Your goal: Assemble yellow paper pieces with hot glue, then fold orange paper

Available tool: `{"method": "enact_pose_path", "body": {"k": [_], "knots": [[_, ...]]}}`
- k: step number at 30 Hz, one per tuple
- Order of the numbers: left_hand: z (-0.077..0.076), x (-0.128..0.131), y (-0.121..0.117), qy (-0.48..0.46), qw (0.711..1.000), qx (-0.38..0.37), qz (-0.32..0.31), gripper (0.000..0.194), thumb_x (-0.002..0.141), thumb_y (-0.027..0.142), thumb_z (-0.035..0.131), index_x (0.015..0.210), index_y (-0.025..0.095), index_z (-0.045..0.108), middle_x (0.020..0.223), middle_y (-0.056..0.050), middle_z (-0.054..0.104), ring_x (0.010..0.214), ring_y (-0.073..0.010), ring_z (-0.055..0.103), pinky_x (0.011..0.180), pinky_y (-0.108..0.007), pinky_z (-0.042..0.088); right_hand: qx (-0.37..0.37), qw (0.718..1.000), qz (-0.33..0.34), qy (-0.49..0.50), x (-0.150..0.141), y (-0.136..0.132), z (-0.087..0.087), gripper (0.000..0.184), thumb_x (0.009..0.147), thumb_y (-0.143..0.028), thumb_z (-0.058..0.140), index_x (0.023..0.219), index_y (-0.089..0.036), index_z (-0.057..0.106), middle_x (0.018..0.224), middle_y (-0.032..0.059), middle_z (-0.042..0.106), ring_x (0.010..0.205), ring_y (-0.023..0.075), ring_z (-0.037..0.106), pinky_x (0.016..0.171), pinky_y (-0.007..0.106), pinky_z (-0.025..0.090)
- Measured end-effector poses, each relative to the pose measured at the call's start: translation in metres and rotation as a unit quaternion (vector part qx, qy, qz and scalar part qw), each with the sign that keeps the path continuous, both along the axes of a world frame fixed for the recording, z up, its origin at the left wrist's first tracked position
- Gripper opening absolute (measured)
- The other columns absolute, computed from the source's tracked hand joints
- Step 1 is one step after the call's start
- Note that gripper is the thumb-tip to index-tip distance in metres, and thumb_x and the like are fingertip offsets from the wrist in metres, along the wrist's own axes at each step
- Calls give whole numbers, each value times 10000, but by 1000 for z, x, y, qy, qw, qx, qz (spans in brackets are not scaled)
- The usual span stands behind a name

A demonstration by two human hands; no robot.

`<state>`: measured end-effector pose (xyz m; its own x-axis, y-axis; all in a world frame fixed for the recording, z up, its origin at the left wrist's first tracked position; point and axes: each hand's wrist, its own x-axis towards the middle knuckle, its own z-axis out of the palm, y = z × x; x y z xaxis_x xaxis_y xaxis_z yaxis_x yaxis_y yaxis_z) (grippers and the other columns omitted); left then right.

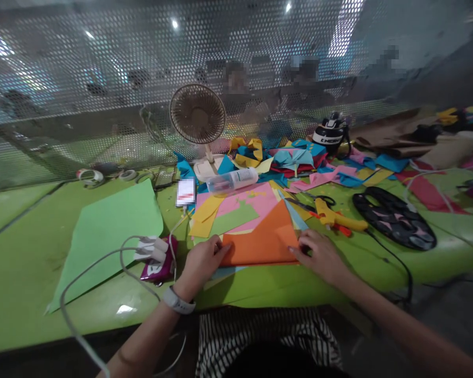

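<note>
A folded sheet of orange paper (260, 247) lies before me near the table's front edge, its upper right part rising to a point. Its left end is pinched between the thumb and fingers of my left hand (203, 262), which has a pale watch on the wrist. At the other end, my right hand (319, 257) holds the right edge with fingers curled and thumb on top. Beneath and behind it are pink paper (266, 195), a green strip (236, 218) and yellow pieces (205, 215). Light blue paper shows under the near edge.
A yellow glue gun (342, 219), scissors (326, 199) and a black tray (394, 218) lie right. Left are a green sheet (110, 236) and a purple box (161, 265) with white plugs and cables. Behind stand a fan (197, 115), plastic bottle (232, 181) and coloured scraps (295, 157).
</note>
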<state>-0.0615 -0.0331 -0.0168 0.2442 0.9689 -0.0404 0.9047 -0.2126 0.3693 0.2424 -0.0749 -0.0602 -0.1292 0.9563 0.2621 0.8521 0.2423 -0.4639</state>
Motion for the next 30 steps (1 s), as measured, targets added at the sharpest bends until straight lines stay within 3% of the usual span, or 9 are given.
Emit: {"method": "enact_pose_path", "body": {"k": [5,8,9,11,12,14,18,30], "knots": [[11,4,-5,46,998,0,33,336,893,494,433,879,186,567,661,-19,627,608,-181,595,514,-246,320,0,1000,-17,-4,-1,-2,1,265,825,-402,581,642,-219,525,778,26,565,791,214,563,753,361,396],[17,13,-22,97,985,124,64,391,932,447,382,1152,162,535,805,-70,683,778,-232,646,660,-309,422,-3,1000,-22,-4,-3,-2,2,252,816,-392,595,647,-219,526,785,25,576,786,210,564,754,360,389],[16,18,-29,103,976,187,31,396,945,419,365,1206,165,522,971,-103,683,924,-254,631,781,-355,426,-3,1000,-23,-5,-3,-2,3,246,813,-384,601,648,-217,526,792,26,579,789,210,564,756,359,386],[10,31,-42,99,956,243,-128,439,951,407,362,1331,201,440,1319,-107,538,1219,-265,478,996,-409,324,-4,1000,-26,-7,-4,-3,4,234,806,-370,612,652,-214,529,801,27,582,800,210,562,759,355,378],[4,37,-48,94,943,241,-208,509,938,463,369,1378,210,385,1419,-97,438,1307,-264,378,1059,-421,257,-5,1000,-30,-7,-5,-3,4,231,804,-367,616,653,-213,532,803,26,583,806,210,562,760,354,373],[-10,47,-55,84,926,226,-291,731,870,636,357,1447,198,261,1496,-83,319,1377,-262,251,1119,-433,150,-6,999,-40,-6,-5,-3,4,234,804,-371,617,651,-210,541,809,25,585,814,210,564,759,353,361],[-28,52,-56,102,930,179,-303,859,816,731,297,1484,215,134,1542,-71,196,1409,-264,159,1140,-447,70,-1,999,-53,0,-3,-3,3,257,803,-383,620,629,-206,554,858,27,598,846,211,568,768,356,341],[-27,51,-50,112,933,163,-300,812,826,716,312,1477,251,173,1534,-54,220,1402,-273,188,1130,-494,97,-2,998,-55,-33,-3,-7,6,230,811,-337,635,647,-201,549,894,23,601,865,208,549,772,344,334]]}}
